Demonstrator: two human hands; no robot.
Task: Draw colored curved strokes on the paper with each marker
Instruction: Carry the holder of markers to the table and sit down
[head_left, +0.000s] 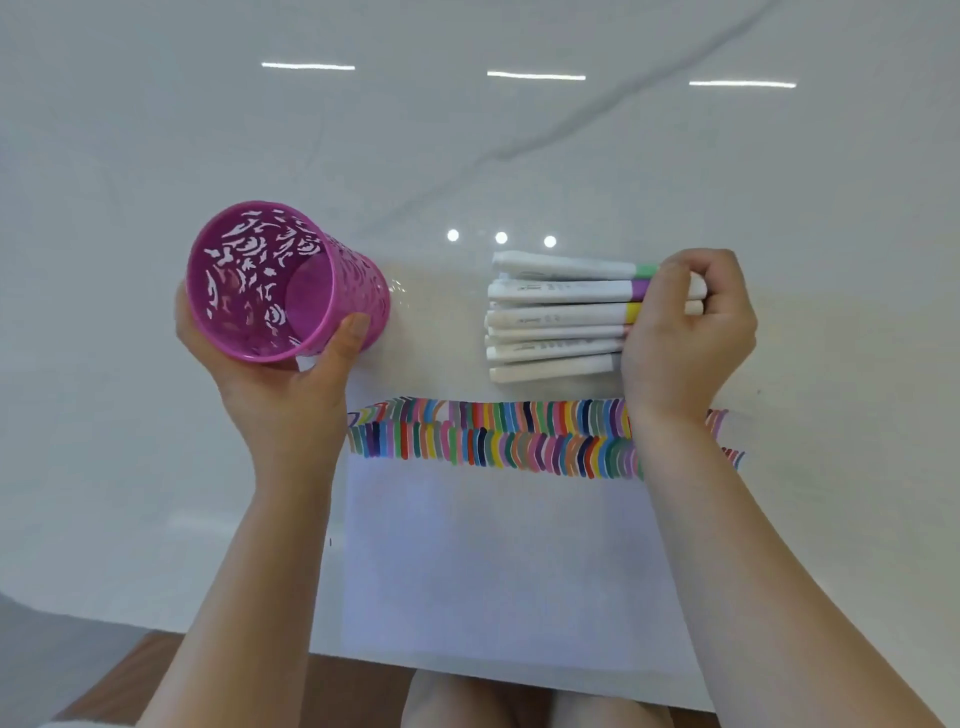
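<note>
The left hand (280, 379) grips a pink cup (283, 283) full of little holes, tipped over and empty. The right hand (685, 332) is closed around a bunch of white markers (558, 317) lying on the counter (156, 156). Between the arms lies the paper (493, 561) — two rows of colored strokes (493, 436) cross its far end.

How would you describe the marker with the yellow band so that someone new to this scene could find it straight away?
On the white table, just beyond the sheet of paper with its rows of coloured strokes, lies a bundle of white markers gripped at one end by the right hand. The yellow-band marker is third from the far side, below the green-banded and purple-banded ones.
</note>
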